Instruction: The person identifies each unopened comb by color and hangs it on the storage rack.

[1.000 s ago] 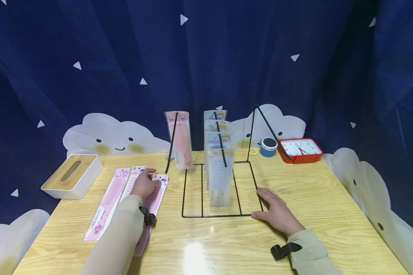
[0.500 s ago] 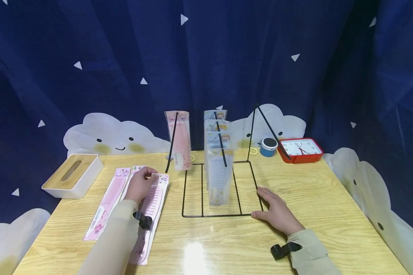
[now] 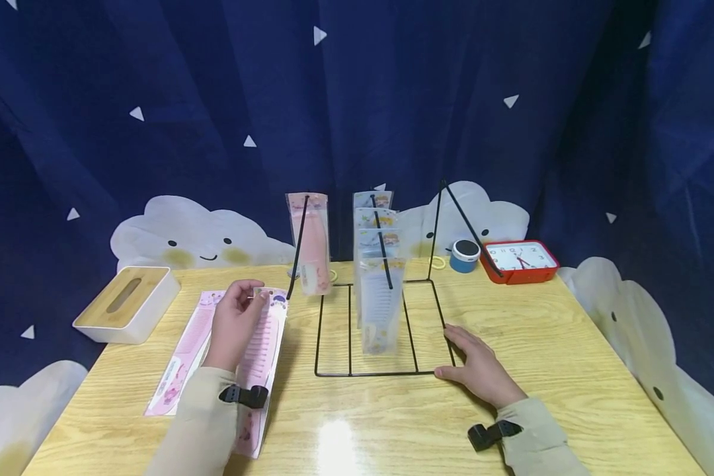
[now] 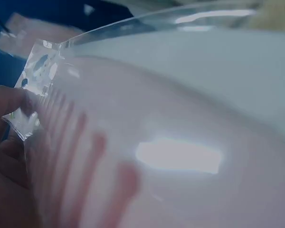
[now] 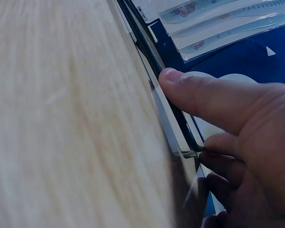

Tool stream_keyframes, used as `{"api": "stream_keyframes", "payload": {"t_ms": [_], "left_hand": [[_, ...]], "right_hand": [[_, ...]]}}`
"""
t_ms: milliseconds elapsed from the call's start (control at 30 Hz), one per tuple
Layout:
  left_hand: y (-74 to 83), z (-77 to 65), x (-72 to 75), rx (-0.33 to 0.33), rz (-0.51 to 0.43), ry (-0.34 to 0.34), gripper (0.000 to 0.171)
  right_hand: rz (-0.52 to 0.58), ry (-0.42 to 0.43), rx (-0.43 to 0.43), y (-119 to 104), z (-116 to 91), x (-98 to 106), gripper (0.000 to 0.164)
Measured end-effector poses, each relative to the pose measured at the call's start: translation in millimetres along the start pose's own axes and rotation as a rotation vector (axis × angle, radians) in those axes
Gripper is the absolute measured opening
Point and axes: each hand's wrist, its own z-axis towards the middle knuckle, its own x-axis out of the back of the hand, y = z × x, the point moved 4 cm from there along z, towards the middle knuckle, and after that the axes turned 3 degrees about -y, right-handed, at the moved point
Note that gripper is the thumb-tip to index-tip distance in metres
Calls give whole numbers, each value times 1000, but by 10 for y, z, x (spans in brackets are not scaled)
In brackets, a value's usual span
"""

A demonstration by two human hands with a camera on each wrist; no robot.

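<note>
My left hand [image 3: 235,324] pinches the top end of a clear-packaged pink comb [image 3: 258,350] between thumb and fingers. Its lower end slants toward me above the table, and in the left wrist view the comb's teeth [image 4: 80,142] show large through the film. My right hand [image 3: 482,367] touches the near right corner of a black wire rack [image 3: 387,374], its thumb against the front bar and its fingers at the side. Several packaged blue-white combs [image 3: 382,311] hang on the rack's middle hook. One packaged pink comb [image 3: 314,248] hangs on the left hook.
More packaged pink combs [image 3: 184,350] lie on the table, partly behind my left arm. A tissue box [image 3: 149,307] is at the back left. Behind the rack's slanting right hook [image 3: 467,221] are a small blue speaker [image 3: 465,258] and a red clock [image 3: 529,274].
My left hand has taken hold of the rightmost pink comb package and raised it off the table, tilting it and drawing slightly left. The right hand stays put.
</note>
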Motion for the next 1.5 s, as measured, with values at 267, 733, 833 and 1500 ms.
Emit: {"api": "stream_keyframes", "payload": {"t_ms": [267, 733, 833, 1500], "left_hand": [[366, -194, -8, -123, -131, 25, 22], [893, -464, 4, -476, -454, -3, 16], [936, -465, -9, -495, -488, -11, 16], [912, -383, -67, -404, -391, 25, 19]], "right_hand": [[-3, 15, 7, 12, -6, 8, 91], [7, 1, 2, 0, -8, 8, 92], [11, 6, 4, 8, -3, 6, 92], [-6, 12, 11, 7, -3, -12, 90]]}}
